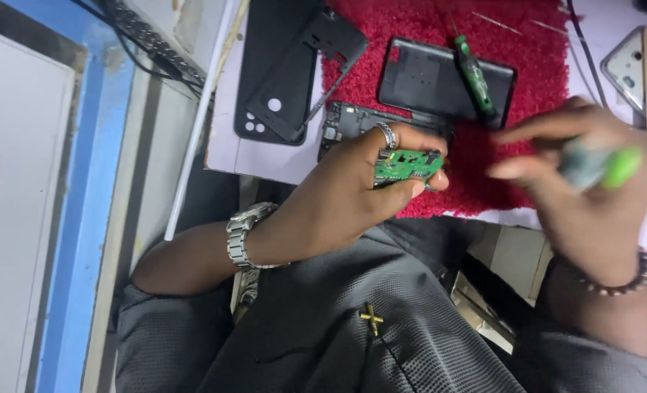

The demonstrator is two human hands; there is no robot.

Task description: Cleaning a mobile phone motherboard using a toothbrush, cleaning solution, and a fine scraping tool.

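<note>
The left hand (352, 193) is clamped on a small green circuit board (405, 166), long axis level, just in front of the opened phone frame (352, 120), while the blurred right hand (585, 182), closed round a green-handled tool (601, 166), sits right of that board.

Small green circuit board (406, 166): flat rectangle with metal shields and tiny parts on the upper face, held roughly level, long axis 9-to-3, just off the near edge of the red mat. Green-tipped tool (601, 166) at 3 o'clock from the board, well apart; motion-blurred, probably a screwdriver handle, pale grey body.
</note>
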